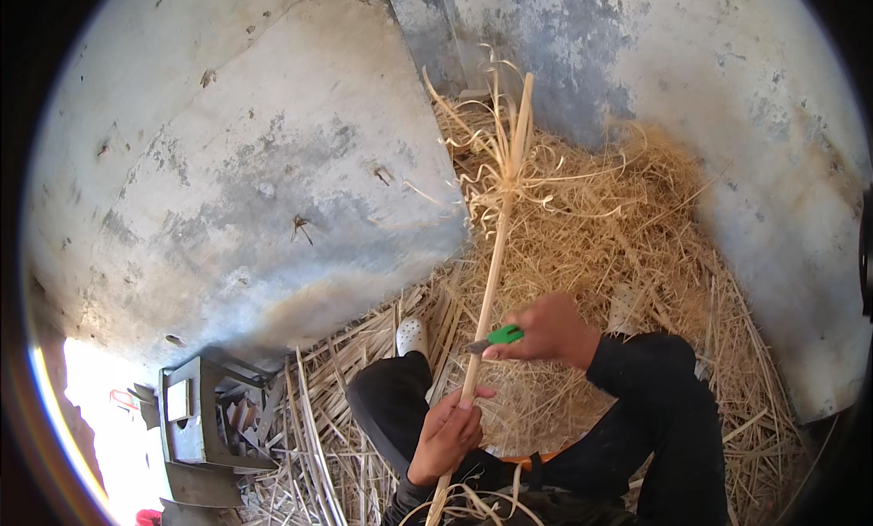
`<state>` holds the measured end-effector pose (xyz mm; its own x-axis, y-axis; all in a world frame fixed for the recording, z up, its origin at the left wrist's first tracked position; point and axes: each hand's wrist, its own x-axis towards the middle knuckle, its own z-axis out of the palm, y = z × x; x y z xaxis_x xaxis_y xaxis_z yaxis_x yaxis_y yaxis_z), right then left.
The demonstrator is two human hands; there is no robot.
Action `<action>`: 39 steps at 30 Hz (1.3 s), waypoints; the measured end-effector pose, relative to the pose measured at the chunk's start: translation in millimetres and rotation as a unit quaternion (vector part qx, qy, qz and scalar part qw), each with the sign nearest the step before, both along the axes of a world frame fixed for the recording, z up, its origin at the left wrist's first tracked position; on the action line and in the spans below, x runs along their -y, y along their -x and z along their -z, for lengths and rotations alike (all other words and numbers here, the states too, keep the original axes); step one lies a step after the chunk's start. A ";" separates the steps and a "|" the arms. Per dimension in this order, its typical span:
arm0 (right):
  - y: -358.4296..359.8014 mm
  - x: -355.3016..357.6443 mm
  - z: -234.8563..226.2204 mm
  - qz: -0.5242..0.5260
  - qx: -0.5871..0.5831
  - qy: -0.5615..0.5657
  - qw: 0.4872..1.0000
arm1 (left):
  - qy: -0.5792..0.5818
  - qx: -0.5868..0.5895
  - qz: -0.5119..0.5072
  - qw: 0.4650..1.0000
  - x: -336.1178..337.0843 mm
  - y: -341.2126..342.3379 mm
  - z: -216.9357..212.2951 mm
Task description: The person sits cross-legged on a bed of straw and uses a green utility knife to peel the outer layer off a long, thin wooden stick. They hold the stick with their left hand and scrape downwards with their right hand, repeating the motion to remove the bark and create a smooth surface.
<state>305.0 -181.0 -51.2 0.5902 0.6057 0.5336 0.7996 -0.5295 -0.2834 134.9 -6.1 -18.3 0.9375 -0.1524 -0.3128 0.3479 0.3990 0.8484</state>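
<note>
A long pale strip of split wood or bamboo [491, 270] runs upward from my lap, with a tuft of thin curled shavings [509, 182] fanned out near its far end. My left hand [446, 433] is wrapped round its lower part. A little farther up, my right hand [550, 333] grips a green-handled knife [506, 334], its blade against the strip. Several loose shavings [486, 506] curl over my lap below the left hand.
A large heap of straw-coloured shavings [637, 217] fills the corner between two worn walls [300, 162]. Long split strips [314, 444] lie on the floor at the left. A grey metal box-like object [186, 408] stands beside them. My pale clog [412, 336] is among the strips.
</note>
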 end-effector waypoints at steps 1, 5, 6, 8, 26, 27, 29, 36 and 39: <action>-9.3 2.4 3.1 0.016 -0.009 -0.012 1.000 | -0.010 -0.006 0.000 1.000 -0.3 4.7 1.6; -32.7 13.8 -5.5 0.078 -0.033 0.000 0.996 | -0.043 -0.010 0.017 0.999 1.2 1.0 -2.3; -24.9 10.3 -7.3 0.086 -0.056 0.004 0.995 | -0.054 -0.014 0.021 0.998 0.8 -0.7 -4.5; -9.3 3.6 -7.0 0.063 -0.068 0.011 0.996 | -0.040 -0.006 0.013 0.999 -3.7 1.8 0.8; -73.8 29.0 -2.1 0.142 0.035 0.011 0.989 | -0.013 0.005 0.024 1.000 0.4 2.8 -5.1; -71.7 30.6 -0.5 0.143 0.016 0.009 0.990 | 0.000 0.000 0.034 0.999 0.8 4.6 -3.5; -65.8 24.8 -1.1 0.136 -0.013 0.000 0.991 | -0.002 0.014 0.024 1.000 -2.5 9.0 -1.1; -50.4 16.1 2.5 0.102 0.069 -0.023 0.992 | -0.004 0.012 0.030 0.999 -0.6 15.8 -2.6; -81.7 37.9 -1.4 0.168 0.061 -0.013 0.984 | 0.000 -0.008 0.052 0.999 3.0 16.4 -6.0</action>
<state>386.7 -218.9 -49.8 0.6846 0.3737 0.6258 0.6104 -0.7632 -0.2120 118.5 -9.1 -12.3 0.9117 -0.2481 -0.3275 0.4007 0.3601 0.8425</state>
